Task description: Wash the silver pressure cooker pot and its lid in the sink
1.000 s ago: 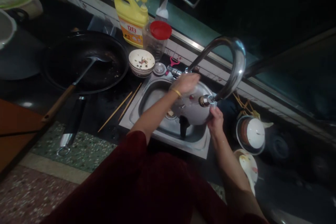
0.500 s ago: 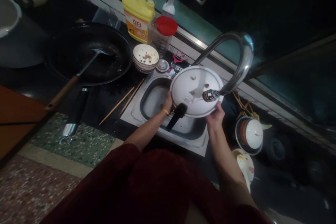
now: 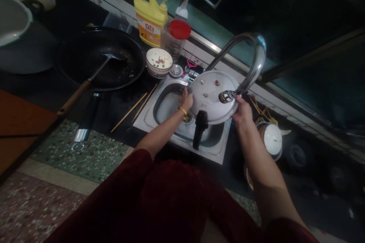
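Note:
A round, pale pressure cooker lid [image 3: 211, 104] with a black handle is held tilted over the steel sink [image 3: 159, 115]. My left hand [image 3: 186, 100] grips its left edge; a yellow band circles that wrist. On the opposite rim, my right hand [image 3: 243, 110] is closed, with some fingers hidden beneath the lid. The tip of the curved faucet [image 3: 228, 96] hangs just above the lid's face. Small valve fittings, one of them red, stand out on the lid. Part of the sink's drain [image 3: 186, 118] shows below my left hand.
Left of the sink lie two chopsticks [image 3: 129, 112] and a black wok [image 3: 99, 59] with a spatula [image 3: 97, 74] in it. Behind are a food-specked bowl [image 3: 159, 60], a yellow detergent jug [image 3: 149, 19] and a red-lidded jar [image 3: 175, 38]. Stacked bowls [image 3: 272, 139] stand at right.
The lid has turned in my hands, its black handle swinging to point more straight toward me. My right hand has moved up along the rim, and the drain has come into view.

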The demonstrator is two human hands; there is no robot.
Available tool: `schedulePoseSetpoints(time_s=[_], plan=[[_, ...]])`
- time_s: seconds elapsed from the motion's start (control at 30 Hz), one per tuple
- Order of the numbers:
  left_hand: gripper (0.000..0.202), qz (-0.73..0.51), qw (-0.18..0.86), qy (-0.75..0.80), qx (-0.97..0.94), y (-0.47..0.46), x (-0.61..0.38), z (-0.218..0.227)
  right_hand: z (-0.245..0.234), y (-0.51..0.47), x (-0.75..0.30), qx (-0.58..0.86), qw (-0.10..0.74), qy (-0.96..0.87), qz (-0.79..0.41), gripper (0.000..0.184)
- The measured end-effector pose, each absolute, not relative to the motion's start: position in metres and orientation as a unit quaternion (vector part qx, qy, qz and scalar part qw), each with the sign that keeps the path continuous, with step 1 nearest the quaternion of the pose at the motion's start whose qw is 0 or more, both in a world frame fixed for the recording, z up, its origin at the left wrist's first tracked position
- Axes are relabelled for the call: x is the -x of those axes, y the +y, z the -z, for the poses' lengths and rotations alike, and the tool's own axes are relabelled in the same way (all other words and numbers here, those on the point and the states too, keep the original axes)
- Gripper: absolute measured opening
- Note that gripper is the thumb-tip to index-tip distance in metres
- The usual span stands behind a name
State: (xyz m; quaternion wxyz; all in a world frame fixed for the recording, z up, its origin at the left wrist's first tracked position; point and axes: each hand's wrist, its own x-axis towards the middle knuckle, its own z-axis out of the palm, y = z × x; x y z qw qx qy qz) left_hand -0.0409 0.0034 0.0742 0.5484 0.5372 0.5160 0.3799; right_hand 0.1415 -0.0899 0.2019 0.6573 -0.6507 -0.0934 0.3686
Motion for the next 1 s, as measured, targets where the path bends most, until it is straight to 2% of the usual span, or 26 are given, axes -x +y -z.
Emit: schedulePoseSetpoints(time_s=[0.07, 0.17, 0.3, 0.37, 0.53, 0.7, 0.9, 1.0], plan=[[0.056, -0.376, 0.483, 0.494, -0.618, -0.018, 0.053, -0.088, -0.200, -0.090, -0.144, 0.640, 0.659, -0.064, -0.389, 0.011], [0.051, -0.374, 0.420, 0.373, -0.738, -0.052, 0.081, -0.105, -0.193, -0.106, -0.144, 0.617, 0.661, -0.023, -0.427, 0.016], [0.044, -0.307, 0.442, 0.190, -0.821, -0.067, 0.102, -0.123, -0.172, -0.140, -0.140, 0.596, 0.675, 0.049, -0.432, 0.024], [0.043, -0.266, 0.475, 0.163, -0.823, -0.063, 0.099, -0.130, -0.160, -0.151, -0.140, 0.590, 0.697, 0.067, -0.402, 0.028], [0.044, -0.213, 0.482, 0.185, -0.829, -0.073, 0.094, -0.127, -0.144, -0.154, -0.149, 0.585, 0.754, 0.053, -0.296, 0.034], [0.047, -0.184, 0.468, 0.280, -0.818, -0.089, 0.129, -0.104, -0.128, -0.158, -0.146, 0.569, 0.761, 0.125, -0.287, 0.035], [0.044, 0.007, 0.649, 0.408, -0.643, -0.056, 0.150, -0.105, -0.083, -0.165, -0.093, 0.509, 0.763, 0.175, -0.359, 0.039], [0.038, 0.011, 0.656, 0.426, -0.623, -0.045, 0.155, -0.116, -0.064, -0.159, -0.066, 0.496, 0.769, 0.193, -0.355, 0.043]])
